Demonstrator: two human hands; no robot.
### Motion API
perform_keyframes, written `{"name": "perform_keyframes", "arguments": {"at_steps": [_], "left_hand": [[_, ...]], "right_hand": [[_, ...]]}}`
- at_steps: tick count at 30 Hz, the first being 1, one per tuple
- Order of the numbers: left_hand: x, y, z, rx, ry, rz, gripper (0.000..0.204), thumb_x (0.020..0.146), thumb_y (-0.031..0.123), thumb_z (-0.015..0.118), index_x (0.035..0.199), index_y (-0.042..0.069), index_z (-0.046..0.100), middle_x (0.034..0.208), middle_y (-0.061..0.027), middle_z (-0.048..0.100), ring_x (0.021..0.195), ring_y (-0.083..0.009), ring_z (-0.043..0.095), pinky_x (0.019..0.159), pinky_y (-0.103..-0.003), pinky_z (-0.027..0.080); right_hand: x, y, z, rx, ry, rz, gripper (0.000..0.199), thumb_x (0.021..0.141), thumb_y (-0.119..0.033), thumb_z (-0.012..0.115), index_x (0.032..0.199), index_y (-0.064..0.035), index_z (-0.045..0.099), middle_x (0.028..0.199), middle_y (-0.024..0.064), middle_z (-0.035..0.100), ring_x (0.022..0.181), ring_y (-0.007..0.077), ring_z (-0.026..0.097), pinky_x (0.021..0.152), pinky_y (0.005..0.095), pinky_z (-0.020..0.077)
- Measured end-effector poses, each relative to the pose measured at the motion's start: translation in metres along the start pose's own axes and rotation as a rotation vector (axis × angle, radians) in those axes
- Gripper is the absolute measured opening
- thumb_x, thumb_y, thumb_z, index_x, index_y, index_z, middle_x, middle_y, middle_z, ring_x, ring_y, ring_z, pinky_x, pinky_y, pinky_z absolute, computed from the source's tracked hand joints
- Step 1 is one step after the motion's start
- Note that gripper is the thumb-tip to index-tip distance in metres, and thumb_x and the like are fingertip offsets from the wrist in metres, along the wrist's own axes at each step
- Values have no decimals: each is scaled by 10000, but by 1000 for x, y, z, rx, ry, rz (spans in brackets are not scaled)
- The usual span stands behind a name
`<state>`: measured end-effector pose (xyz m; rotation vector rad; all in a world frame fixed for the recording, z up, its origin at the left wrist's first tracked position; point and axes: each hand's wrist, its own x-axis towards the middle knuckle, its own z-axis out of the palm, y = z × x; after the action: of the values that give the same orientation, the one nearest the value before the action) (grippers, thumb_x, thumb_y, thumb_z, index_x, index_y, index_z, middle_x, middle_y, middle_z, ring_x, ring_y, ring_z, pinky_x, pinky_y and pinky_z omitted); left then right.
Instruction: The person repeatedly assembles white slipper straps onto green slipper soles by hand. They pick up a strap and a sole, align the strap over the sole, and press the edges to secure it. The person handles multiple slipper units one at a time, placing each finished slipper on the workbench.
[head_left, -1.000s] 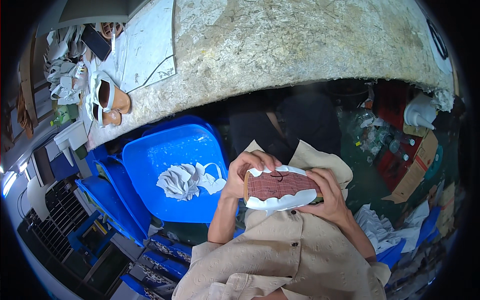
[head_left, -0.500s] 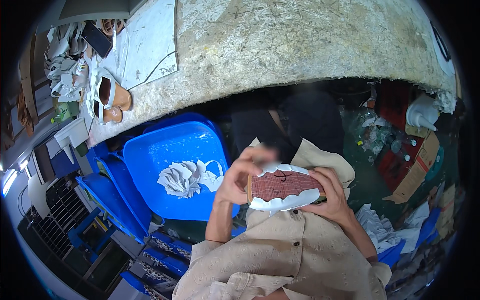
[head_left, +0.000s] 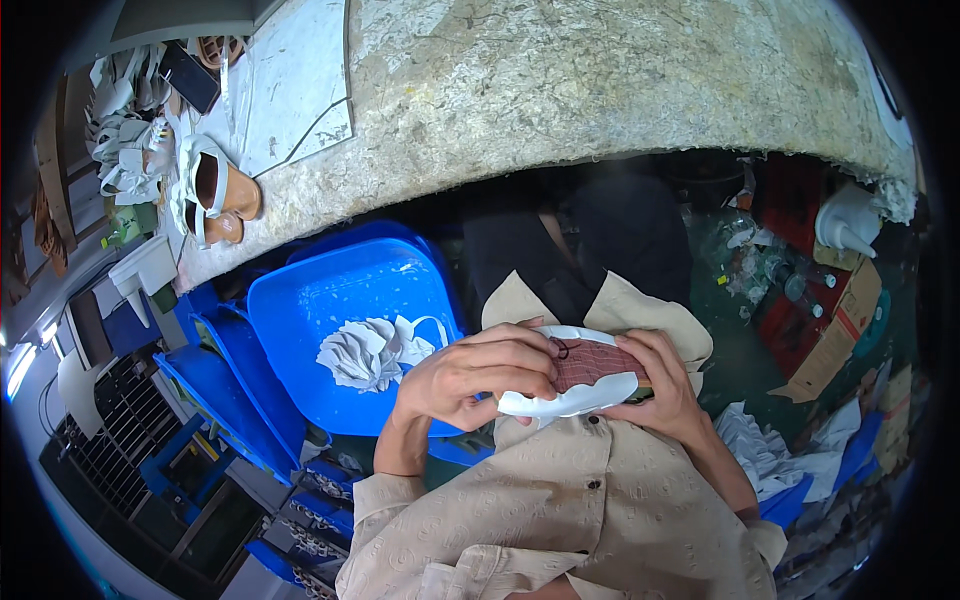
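Observation:
A half-made shoe [head_left: 598, 372] is held sole up over my lap. Its reddish-brown insole shows pencil-like dark marks, and a white upper edge wraps round it in a scalloped margin. My right hand [head_left: 665, 385] grips its right end, thumb side over the rim and fingers underneath. Curled over the left end, my left hand [head_left: 470, 380] has its fingers lying across the insole and the white margin; that end is hidden beneath them. To the left, white shoe-upper pieces [head_left: 365, 352] are bunched in a shallow blue plastic tub or seat [head_left: 300, 290].
A worn, rough-edged workbench [head_left: 600, 80] spans the far side. On its left stand tan-and-white shoes [head_left: 225, 195], a phone [head_left: 188, 78] and white scraps. At right lie a cardboard box [head_left: 835, 325], plastic bottles [head_left: 800, 290] and crumpled white material [head_left: 765, 455].
My left hand has come down from the far rim and now covers the shoe's left end, its fingers across the insole. My right hand keeps its hold.

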<state>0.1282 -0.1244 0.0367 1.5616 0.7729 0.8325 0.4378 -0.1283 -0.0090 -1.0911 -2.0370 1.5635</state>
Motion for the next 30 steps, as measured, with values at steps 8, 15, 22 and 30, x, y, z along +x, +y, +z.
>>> {"name": "perform_keyframes", "arguments": {"at_steps": [8,15,22,30], "left_hand": [[6,8,-9,140,-113,16,375,732,1,791,1105,16,753,1109,-138,675,1081,-369,669,978,-496,546],[4,-19,-3,22,230,-113,617,636,294,971,1141,32,733,1189,-161,666,1101,-317,658,937,-404,533],[32,-42,8,-435,829,-554,442,862,-1,795,1262,-49,615,1154,-88,692,1029,-158,670,910,-300,544],[50,-47,39,-989,999,-16,942,926,810,411,1537,94,376,1392,-198,570,1220,-371,604,1077,-555,461]], "right_hand": [[2,0,0,0,-18,-2,916,543,-256,996,1316,11,585,1270,167,574,1126,339,601,949,421,509],[12,4,-7,171,-33,103,896,563,-279,992,1321,4,608,1287,171,606,1153,343,629,976,418,516],[49,2,-33,372,7,26,1095,550,-327,1004,1440,31,475,1413,221,524,1291,335,552,1071,414,441],[46,-15,-27,805,-8,253,944,724,-281,889,1467,61,418,1386,194,537,1325,280,520,1105,389,408]]}}
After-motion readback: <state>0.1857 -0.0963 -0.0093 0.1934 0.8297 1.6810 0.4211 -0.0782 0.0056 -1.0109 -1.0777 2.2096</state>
